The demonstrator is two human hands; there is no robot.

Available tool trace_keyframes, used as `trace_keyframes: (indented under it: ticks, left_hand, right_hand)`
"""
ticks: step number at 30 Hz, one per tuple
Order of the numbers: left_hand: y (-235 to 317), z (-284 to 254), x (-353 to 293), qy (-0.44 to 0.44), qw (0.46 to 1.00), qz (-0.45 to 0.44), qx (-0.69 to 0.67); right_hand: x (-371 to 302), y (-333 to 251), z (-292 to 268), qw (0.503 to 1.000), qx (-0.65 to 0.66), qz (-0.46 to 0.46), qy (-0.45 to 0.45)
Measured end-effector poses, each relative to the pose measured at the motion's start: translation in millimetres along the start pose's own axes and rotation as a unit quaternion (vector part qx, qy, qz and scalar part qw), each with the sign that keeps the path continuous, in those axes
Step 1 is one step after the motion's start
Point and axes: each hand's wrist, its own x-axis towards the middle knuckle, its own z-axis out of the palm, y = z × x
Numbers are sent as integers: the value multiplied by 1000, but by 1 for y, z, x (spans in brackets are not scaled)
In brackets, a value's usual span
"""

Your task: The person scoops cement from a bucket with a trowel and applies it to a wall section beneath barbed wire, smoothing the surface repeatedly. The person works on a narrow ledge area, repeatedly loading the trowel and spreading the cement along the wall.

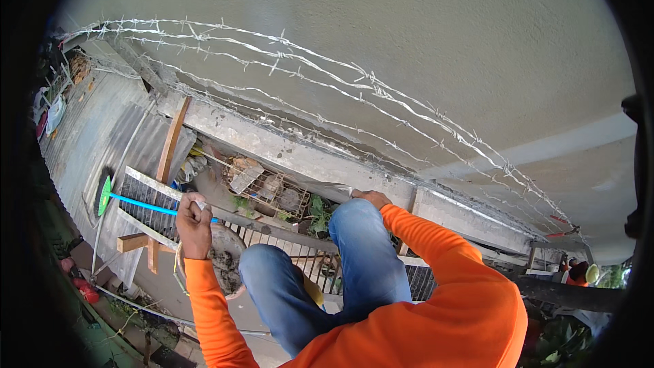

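Note:
My left hand is raised in front of my left knee, its fingers closed. A small pale piece shows at its fingertips, but I cannot make out what it is. Behind this hand passes a blue pole with a green broom-like head; whether the hand grips the pole is unclear. Below and beside the hand is a round bucket with grey, mortar-like material in it. My right hand is beside my right knee at the concrete ledge, fingers curled. A flat grey shape lies just left of it.
Strands of barbed wire run along the rendered wall above the ledge. Below are a wire rack, a slatted metal grating and a wooden post. Corrugated roofing spreads at left. Another person is at far right.

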Motion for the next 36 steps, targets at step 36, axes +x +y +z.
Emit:
trace_keyframes:
  ticks: [36]
  left_hand:
    - [-186, -122, -182, 460, 693, -527, -174]
  right_hand:
    - [-430, -11, -101, 905, -41, 420, -51]
